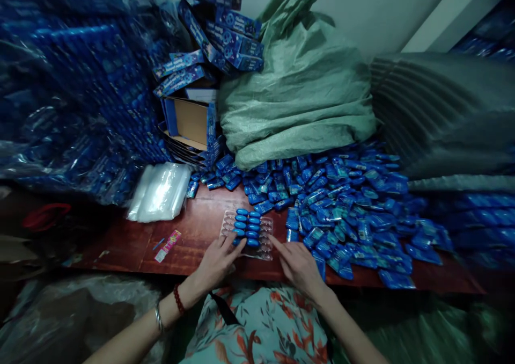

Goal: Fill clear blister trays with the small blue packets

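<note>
Blue pieces [252,227] in a clear tray [266,230]

Your left hand [214,262] touches the blue pieces in the middle columns; I cannot tell whether its grip is clamped. Your right hand [301,264] has its grip apart, index finger by the tray's right edge. The tray lies on the counter [197,240] before you, left of it a pink strip [171,243] (writing too small to read) and clear bags [161,192]; beyond, heaped blue packets [341,213], an open carton [189,119] and boxes [235,36] with blurred white lettering.

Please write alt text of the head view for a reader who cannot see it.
A person's left hand is over blue capsule-shaped pieces in a clear tray, the right hand at its edge, on a reddish table. Blue packets lie piled right, a green sack behind.
</note>
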Tool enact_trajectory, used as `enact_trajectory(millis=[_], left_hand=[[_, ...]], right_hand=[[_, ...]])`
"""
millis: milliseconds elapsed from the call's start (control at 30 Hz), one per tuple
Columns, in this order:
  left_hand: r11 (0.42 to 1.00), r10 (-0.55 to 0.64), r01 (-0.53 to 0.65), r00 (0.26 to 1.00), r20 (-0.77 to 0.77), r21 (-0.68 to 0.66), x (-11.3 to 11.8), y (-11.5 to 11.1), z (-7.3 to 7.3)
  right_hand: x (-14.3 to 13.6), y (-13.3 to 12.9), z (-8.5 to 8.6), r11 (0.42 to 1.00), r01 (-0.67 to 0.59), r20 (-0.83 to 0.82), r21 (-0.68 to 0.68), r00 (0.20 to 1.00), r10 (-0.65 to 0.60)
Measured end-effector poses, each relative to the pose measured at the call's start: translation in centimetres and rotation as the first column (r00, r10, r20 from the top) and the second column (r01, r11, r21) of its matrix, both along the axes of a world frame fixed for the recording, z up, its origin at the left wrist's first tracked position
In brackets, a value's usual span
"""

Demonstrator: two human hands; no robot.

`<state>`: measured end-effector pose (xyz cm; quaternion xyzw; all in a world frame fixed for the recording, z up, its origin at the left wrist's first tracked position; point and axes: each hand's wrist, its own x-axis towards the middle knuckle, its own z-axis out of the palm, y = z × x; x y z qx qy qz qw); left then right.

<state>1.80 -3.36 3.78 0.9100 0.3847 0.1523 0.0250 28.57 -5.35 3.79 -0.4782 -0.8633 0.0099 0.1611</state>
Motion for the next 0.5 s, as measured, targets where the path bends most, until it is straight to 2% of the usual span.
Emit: enact_trajectory(millis=[67,167,233,300,400,467,500], left_hand=[[0.992,0.122,-0.125,0.986,0.115,0.019,-0.8,0.7,-0.1],[0.951,0.303,-0.307,0.918,0.254,-0.024,-2.2,4.9,0.4],[0.898,0.437,-0.439,0.880,0.187,-0.033,-2.6,9.0,0.8],[0.868,0.496,-0.496,0.868,0.011,-0.016,-2.3,13.0,1.0],[0.883,0.466,-0.469,0.882,-0.071,-0.023,-0.9,17.0,0.8],[0.896,0.439,-0.442,0.896,-0.067,-0.045,-0.2,17.8,0.7],[0.900,0.428,-0.432,0.901,-0.061,-0.056,-0.1,17.7,0.7]], right_hand=[[1.7,-0.8,-0.4,0.995,0.101,0.102,-0.009,0.990,-0.100],[2.8,-1.0,-1.6,0.991,0.135,0.258,0.024,0.956,-0.137],[2.6,-0.2,-2.3,0.993,0.106,0.306,0.057,0.945,-0.118],[2.2,1.2,-2.6,0.995,0.063,0.315,0.074,0.945,-0.084],[1.9,3.2,-1.5,0.999,0.022,0.202,0.034,0.979,-0.029],[2.1,3.6,0.1,0.999,0.036,-0.019,-0.024,0.999,-0.036],[2.1,3.4,0.8,0.997,0.051,-0.166,-0.065,0.984,-0.061]])
